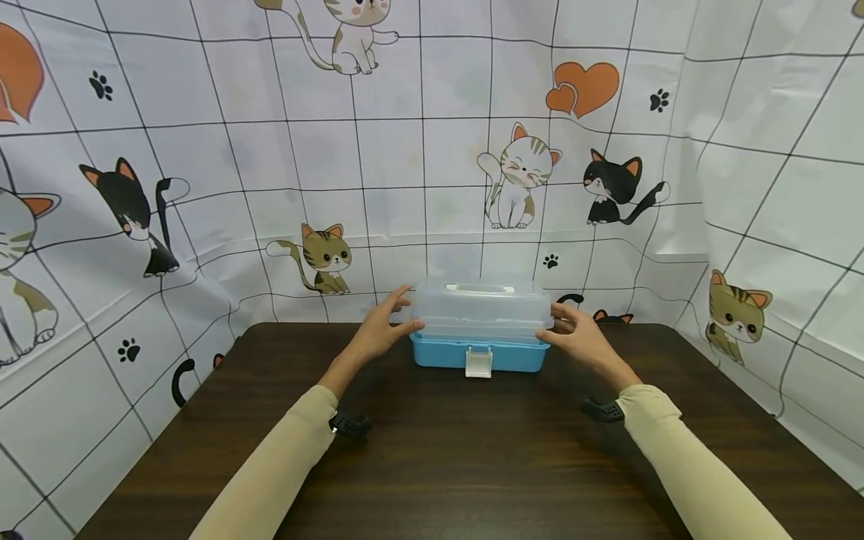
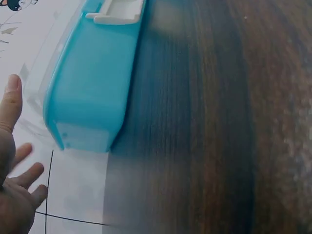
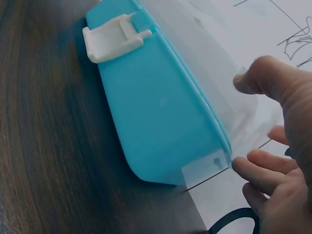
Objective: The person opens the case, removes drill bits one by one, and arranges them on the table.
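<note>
Left hand [image 1: 376, 330] (nine o'clock) and right hand [image 1: 580, 337] (three) flank the box [image 1: 439, 355], fingers spread, gripping nothing: apparent positioning, requiring even grip next.

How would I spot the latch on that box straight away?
On the dark brown table sits a blue box with a see-through lid. Look midway along its front: the latch is the small white flap, standing out against the blue.

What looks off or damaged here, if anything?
The white latch on the front of the blue box juts outward and appears unfastened, odd with the clear lid over it. No spill or damage visible.
</note>
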The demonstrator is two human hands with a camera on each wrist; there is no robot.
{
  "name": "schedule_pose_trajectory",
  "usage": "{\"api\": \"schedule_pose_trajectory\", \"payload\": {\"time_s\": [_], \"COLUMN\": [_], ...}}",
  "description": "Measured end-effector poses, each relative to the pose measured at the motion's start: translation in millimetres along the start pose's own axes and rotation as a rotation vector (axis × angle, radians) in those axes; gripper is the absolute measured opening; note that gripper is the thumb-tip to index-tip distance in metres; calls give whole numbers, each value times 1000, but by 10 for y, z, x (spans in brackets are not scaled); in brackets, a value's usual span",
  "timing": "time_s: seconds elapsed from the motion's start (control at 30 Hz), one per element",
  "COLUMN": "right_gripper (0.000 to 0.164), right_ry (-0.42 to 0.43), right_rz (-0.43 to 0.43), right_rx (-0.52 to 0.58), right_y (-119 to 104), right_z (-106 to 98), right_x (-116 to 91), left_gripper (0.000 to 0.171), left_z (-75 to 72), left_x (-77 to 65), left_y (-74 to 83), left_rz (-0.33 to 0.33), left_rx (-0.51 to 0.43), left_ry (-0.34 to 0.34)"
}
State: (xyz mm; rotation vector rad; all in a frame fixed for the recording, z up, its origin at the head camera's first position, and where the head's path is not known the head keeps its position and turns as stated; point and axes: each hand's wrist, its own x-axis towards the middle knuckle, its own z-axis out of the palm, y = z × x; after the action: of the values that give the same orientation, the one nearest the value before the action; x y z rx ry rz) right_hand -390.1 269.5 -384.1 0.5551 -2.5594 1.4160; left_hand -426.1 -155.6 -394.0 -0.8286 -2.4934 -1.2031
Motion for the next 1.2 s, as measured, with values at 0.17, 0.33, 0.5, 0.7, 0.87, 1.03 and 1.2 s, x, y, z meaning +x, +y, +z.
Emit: {"api": "schedule_pose_trajectory", "payload": {"time_s": [0.17, 0.33, 0.5, 0.7, 0.87, 1.03, 1.2], "right_gripper": [67, 66, 71, 75, 80, 81, 81], "right_ry": [-57, -64, -61, -45, -45, -8, -3], "right_rz": [-31, -43, -66, -152, -211, -225, -246], "right_rx": [51, 17, -30, -84, -141, -187, -224], "right_y": [0, -28, -17, -26, 9, -3, -23], "right_z": [-70, -116, -112, -97, -102, -82, -71], "right_x": [-1, 11, 25, 24, 38, 45, 40], "left_gripper": [78, 75, 72, 72, 72, 73, 73], "left_z": [24, 34, 47, 51, 42, 39, 30], "left_x": [18, 27, 27, 24, 45, 55, 46], "left_y": [14, 45, 49, 73, 112, 90, 90], "left_rz": [152, 270, 277, 292, 289, 286, 282], "left_rx": [-58, -117, -84, -54, -38, -34, -36], "left_ry": [-3, -12, 8, 24, 15, 14, 14]}}
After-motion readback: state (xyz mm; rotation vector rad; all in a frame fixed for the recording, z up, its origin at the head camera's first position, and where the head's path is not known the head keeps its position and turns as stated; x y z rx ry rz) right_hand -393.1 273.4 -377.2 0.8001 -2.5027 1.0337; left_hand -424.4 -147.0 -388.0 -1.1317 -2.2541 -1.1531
